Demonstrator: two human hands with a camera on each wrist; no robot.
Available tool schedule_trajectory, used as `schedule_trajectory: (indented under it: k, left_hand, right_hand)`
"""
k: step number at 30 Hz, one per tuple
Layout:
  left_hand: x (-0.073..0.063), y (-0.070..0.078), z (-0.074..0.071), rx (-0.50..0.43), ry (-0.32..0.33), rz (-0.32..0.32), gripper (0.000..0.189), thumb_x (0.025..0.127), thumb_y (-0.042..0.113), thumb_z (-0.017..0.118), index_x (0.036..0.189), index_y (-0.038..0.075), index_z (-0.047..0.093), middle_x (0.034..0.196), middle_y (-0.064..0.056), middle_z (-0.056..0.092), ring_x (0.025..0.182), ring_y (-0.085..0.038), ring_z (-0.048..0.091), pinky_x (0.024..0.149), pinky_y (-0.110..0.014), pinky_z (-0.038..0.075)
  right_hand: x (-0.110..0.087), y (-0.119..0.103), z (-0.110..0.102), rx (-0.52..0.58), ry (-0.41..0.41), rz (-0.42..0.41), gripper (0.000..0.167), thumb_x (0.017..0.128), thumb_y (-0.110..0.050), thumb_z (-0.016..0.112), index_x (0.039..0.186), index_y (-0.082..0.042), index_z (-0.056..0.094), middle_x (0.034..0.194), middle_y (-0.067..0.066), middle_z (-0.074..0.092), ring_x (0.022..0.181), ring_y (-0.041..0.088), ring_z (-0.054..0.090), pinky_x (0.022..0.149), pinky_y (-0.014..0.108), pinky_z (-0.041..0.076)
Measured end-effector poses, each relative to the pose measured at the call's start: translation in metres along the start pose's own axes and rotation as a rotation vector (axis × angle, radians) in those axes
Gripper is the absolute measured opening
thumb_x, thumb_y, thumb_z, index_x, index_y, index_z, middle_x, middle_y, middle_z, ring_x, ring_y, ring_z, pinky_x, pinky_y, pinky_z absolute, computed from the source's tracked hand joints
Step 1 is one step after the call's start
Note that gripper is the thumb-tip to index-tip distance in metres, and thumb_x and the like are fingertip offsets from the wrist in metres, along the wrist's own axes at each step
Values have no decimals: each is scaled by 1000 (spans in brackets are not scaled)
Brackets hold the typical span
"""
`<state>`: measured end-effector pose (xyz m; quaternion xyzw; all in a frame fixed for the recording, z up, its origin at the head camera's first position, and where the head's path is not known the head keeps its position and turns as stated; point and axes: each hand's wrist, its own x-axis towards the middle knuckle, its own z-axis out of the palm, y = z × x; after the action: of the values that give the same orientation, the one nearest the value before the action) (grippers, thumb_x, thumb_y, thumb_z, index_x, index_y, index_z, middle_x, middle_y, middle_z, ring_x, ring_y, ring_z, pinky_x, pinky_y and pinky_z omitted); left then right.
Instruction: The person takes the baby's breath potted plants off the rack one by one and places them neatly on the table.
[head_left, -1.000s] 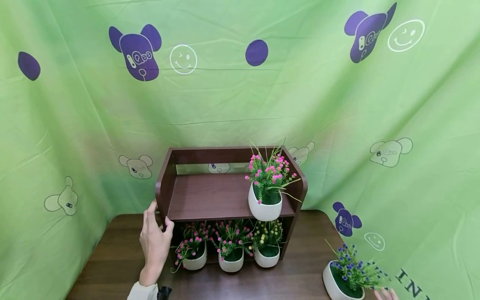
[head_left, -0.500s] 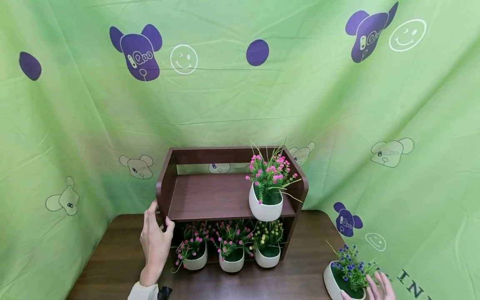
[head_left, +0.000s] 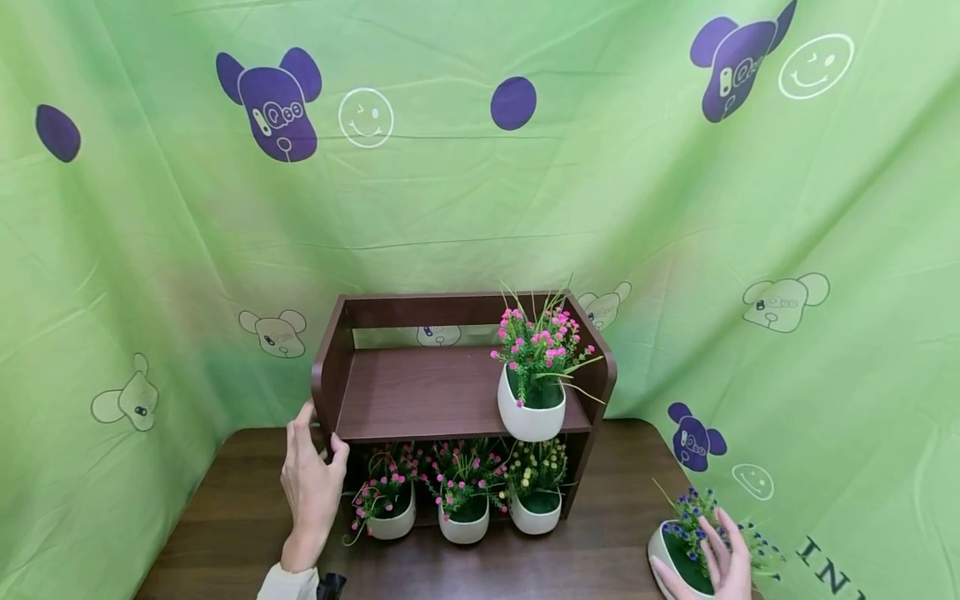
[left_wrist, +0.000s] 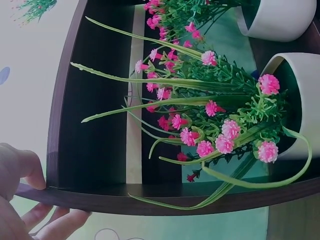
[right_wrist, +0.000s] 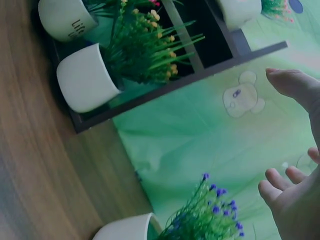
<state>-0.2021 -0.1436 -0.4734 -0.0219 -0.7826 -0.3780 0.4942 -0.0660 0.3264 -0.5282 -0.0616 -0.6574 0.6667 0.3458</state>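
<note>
My left hand (head_left: 311,483) grips the left side panel of a dark brown two-tier desk shelf (head_left: 420,392). In the left wrist view the thumb lies on one face of the panel and the fingers on the other. At the lower right of the head view, my right hand (head_left: 723,558) is over a potted plant with blue flowers (head_left: 686,517), fingers spread and overlapping part of its leaves and white pot. The right wrist view has this same blue-flowered plant (right_wrist: 205,210) beside the loosely bent fingers, thumb held apart.
A pink-flowered potted plant (head_left: 531,412) stands at the right of the upper tier. Below are two more pink-flowered pots (head_left: 390,523) (head_left: 463,529) and a yellow-flowered pot (head_left: 535,518). The brown table (head_left: 225,517) meets a green printed curtain (head_left: 420,192) behind.
My right hand has come in from the lower right edge, moving left and up over the blue-flowered plant. The left hand keeps its grip on the shelf.
</note>
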Motion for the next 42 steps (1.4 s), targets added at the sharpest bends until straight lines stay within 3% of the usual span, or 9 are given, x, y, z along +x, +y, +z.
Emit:
schedule_trajectory:
  k: [2, 4, 7, 14, 18, 34, 42]
  left_hand:
    - [0, 0, 0, -2, -2, -7, 66, 81, -12, 68, 142, 8, 54, 114, -17, 67, 76, -32, 66, 58, -38, 59]
    - [0, 0, 0, -3, -3, -12, 66, 82, -12, 68, 142, 8, 54, 114, -18, 67, 76, -32, 65, 59, -35, 59]
    - [-1, 0, 0, -5, -6, -18, 65, 82, -12, 68, 142, 8, 54, 114, -18, 66, 75, -32, 65, 60, -33, 58]
    - [-2, 1, 1, -11, -2, -20, 65, 82, -13, 67, 142, 7, 53, 115, -21, 65, 74, -35, 64, 58, -51, 59]
    - [-3, 1, 2, -13, -7, -20, 65, 83, -13, 66, 143, 7, 52, 115, -22, 64, 75, -37, 64, 58, -54, 59]
    - [-4, 2, 2, -11, -10, -20, 65, 83, -13, 66, 143, 7, 52, 113, -22, 63, 70, -35, 62, 58, -54, 59]
    - [-3, 2, 2, -14, 0, -20, 64, 84, -13, 66, 143, 6, 52, 113, -23, 63, 74, -39, 64, 58, -55, 58]
  right_hand:
    - [-5, -11, 13, -210, 13, 15, 119, 63, 31, 77, 162, -18, 34, 154, 1, 39, 127, -11, 46, 110, 7, 33]
    - [-7, -17, 21, -353, -2, 22, 120, 68, 21, 85, 166, -15, 27, 158, 7, 37, 127, -12, 42, 108, 6, 32]
    - [-7, -22, 29, -438, -48, 2, 120, 71, 15, 88, 168, -13, 23, 162, 11, 34, 127, -16, 39, 107, 4, 32]
    - [-2, -24, 38, -384, -147, -139, 118, 70, 21, 84, 166, -10, 24, 155, -15, 32, 132, -16, 39, 108, 6, 33]
    - [1, -26, 45, -368, -182, -160, 114, 71, 20, 84, 165, -8, 25, 151, -23, 31, 132, -16, 39, 107, 6, 34]
    - [10, -38, 79, -334, -294, -155, 104, 81, 11, 83, 165, -4, 24, 155, -1, 34, 135, -13, 37, 109, 6, 32]
    - [14, -41, 94, -304, -348, -209, 104, 81, 11, 83, 165, -4, 24, 159, 4, 32, 138, -9, 38, 110, 7, 31]
